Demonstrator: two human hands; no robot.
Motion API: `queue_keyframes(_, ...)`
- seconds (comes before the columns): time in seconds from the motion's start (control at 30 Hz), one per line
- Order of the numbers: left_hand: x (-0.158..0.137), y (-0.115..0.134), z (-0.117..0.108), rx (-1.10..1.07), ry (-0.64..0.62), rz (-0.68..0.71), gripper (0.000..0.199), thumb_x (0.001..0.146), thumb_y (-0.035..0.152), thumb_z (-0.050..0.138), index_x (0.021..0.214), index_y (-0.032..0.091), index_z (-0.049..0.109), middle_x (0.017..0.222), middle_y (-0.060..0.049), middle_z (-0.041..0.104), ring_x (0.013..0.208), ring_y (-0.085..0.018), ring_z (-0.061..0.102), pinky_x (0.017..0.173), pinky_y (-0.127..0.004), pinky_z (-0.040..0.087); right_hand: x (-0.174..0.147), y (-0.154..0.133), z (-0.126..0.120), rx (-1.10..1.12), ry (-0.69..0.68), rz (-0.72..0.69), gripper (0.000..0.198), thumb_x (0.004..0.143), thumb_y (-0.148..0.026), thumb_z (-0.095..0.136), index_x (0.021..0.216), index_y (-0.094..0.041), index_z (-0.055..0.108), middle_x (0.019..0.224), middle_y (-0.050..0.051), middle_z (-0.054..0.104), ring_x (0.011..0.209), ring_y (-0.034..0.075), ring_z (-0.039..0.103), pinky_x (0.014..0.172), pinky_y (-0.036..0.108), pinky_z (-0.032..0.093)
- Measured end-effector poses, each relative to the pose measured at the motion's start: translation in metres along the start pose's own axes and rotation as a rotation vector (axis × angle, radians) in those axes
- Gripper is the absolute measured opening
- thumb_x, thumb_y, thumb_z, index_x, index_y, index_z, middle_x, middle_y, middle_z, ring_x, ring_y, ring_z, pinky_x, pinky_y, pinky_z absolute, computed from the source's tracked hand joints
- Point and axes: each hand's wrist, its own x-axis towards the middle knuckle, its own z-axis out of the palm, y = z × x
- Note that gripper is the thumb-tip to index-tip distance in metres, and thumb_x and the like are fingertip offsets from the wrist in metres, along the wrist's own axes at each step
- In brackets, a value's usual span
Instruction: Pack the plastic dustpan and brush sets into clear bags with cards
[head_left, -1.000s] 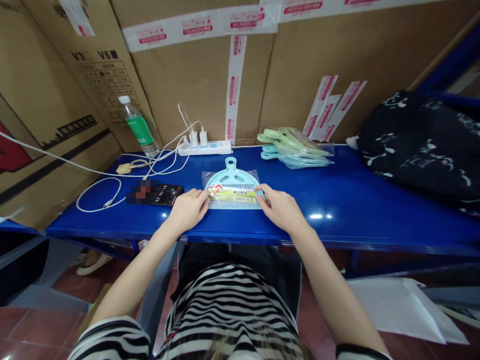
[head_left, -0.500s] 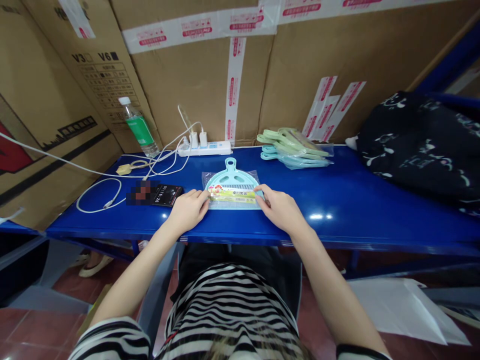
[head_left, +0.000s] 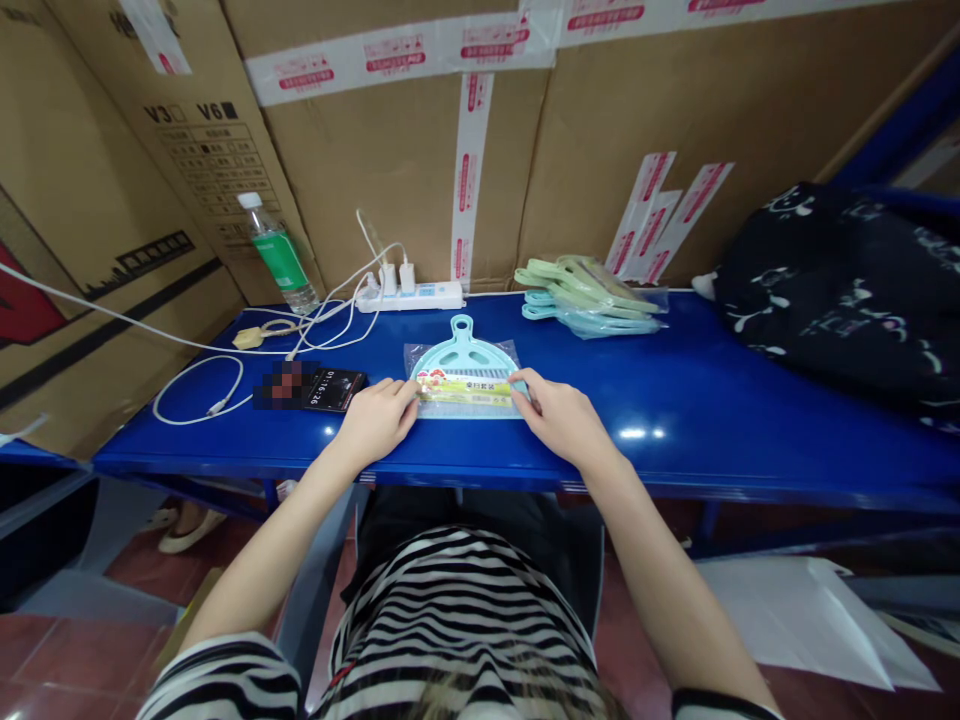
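No movement since the earlier frame: wrapped dustpan (head_left: 465,357) lies on the counter (head_left: 720,410), left grip (head_left: 377,418) pinching its left edge, right grip (head_left: 564,415) its right, caught between!

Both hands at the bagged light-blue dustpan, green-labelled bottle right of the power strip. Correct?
Wrong side: the head view shows the green-labelled bottle left of the power strip. Left hand and right hand at the bagged light-blue dustpan: correct.
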Motion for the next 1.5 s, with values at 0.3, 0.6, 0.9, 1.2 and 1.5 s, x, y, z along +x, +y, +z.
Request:
queue_keyframes(0.3, -0.0006, 0.0006, 0.0002, -0.027, 0.009, -0.007, 0.020, 0.093, 0.020, 0.041, 0.097, 0.019, 0.061, 0.081, -0.006, 0.071, 0.077, -0.021, 0.064, 0.066, -0.030, 0.048, -0.0001, 0.0014, 0.0011, -0.008, 0.017, -0.020, 0.028, 0.088, -0.024, 0.041, 0.106, -0.023, 0.062, 0.061, 0.001, 0.063, 0.058, 0.020, 0.062, 0.050, 0.025, 0.032)
queue_keyframes(0.6, -0.0005, -0.0001, 0.0009, -0.016, 0.015, 0.006, 0.019, 0.093, 0.021, 0.042, 0.097, 0.019, 0.060, 0.081, -0.006, 0.070, 0.076, -0.021, 0.064, 0.066, -0.030, 0.047, -0.0007, -0.0021, -0.0016, -0.010, -0.021, 0.020, 0.030, 0.088, -0.024, 0.041, 0.109, -0.021, 0.061, 0.062, 0.002, 0.064, 0.061, 0.021, 0.063, 0.052, 0.025, 0.032)
queue_keyframes(0.9, 0.0000, 0.0003, 0.0002, -0.001, -0.009, -0.013, 0.020, 0.092, 0.021, 0.041, 0.096, 0.020, 0.061, 0.081, -0.005, 0.070, 0.077, -0.020, 0.063, 0.067, -0.029, 0.048, -0.0004, -0.0009, -0.0015, 0.017, 0.001, 0.007, 0.029, 0.085, -0.022, 0.042, 0.104, -0.024, 0.064, 0.058, 0.000, 0.060, 0.055, 0.019, 0.058, 0.050, 0.025, 0.031)
queue_keyframes(1.2, -0.0013, -0.0003, 0.0026, -0.030, 0.028, -0.010, 0.022, 0.093, 0.022, 0.044, 0.100, 0.021, 0.065, 0.082, -0.005, 0.065, 0.080, -0.020, 0.062, 0.065, -0.028, 0.047, -0.0004, -0.0025, -0.0018, 0.068, 0.069, 0.024, 0.028, 0.082, -0.021, 0.049, 0.098, -0.026, 0.071, 0.062, -0.001, 0.057, 0.053, 0.015, 0.052, 0.052, 0.024, 0.034)
queue_keyframes(1.5, 0.0002, 0.0009, 0.0010, -0.004, -0.039, -0.020, 0.034, 0.089, 0.015, 0.044, 0.110, 0.027, 0.068, 0.081, -0.004, 0.059, 0.079, -0.018, 0.062, 0.062, -0.025, 0.046, -0.0004, -0.0084, -0.0025, 0.018, 0.039, 0.000, 0.038, 0.080, -0.011, 0.045, 0.083, -0.029, 0.078, 0.069, 0.002, 0.057, 0.065, 0.015, 0.057, 0.052, 0.024, 0.033)
